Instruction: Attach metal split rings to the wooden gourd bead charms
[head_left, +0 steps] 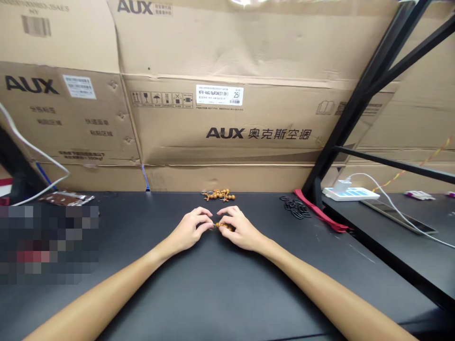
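My left hand point(192, 228) pinches a small metal ring between thumb and forefinger. The ring belongs to a brown beaded keychain point(218, 225), whose beads lie in the fingers of my right hand point(240, 229). Both hands meet close together, low over the black table point(213, 289). Part of the keychain is hidden behind the right fingers, and its finer details are too small to make out. Just beyond the hands, a small pile of similar brown beaded keychains point(221, 194) lies near the cardboard, with a metal ring visible at its left end.
Several black loops point(296, 208) lie to the right, beside a red strap point(322, 213). Farther right are a white power strip point(350, 193) and a flat dark device point(398, 216). Cardboard boxes point(249, 57) wall the back. A brown package point(69, 197) lies left, near a pixelated patch.
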`<action>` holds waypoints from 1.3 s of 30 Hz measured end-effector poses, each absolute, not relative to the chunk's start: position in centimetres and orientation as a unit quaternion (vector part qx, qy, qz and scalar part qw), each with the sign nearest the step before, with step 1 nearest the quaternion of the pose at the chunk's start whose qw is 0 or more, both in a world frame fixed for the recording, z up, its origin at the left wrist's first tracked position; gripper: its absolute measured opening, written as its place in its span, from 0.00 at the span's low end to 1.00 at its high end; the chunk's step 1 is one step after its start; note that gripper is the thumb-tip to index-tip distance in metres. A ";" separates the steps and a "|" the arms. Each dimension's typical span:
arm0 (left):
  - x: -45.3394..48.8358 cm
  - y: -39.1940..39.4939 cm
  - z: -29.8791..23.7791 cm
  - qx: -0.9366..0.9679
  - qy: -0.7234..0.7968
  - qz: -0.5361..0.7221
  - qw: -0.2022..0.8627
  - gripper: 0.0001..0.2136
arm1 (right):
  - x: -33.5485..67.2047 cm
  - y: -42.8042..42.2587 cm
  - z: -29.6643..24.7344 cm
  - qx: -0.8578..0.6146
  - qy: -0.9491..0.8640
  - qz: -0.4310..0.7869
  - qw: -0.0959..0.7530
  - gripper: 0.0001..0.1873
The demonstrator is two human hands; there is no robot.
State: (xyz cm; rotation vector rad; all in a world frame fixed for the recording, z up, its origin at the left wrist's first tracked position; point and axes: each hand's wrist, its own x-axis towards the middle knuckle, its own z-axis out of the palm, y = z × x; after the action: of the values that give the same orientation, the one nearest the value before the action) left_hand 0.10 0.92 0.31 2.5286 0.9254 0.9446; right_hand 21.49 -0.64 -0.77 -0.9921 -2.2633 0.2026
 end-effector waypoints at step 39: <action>0.3 -0.3 -0.1 0.924 0.307 0.196 -0.117 0.12 | 20.5 -1.5 -0.6 -0.347 -0.880 0.047 0.319 0.05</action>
State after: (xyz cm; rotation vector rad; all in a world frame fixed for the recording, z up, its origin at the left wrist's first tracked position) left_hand 0.28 -0.31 -0.06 3.1413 1.0428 0.6670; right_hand 20.55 -1.46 -0.60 -0.9132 -2.3149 0.1247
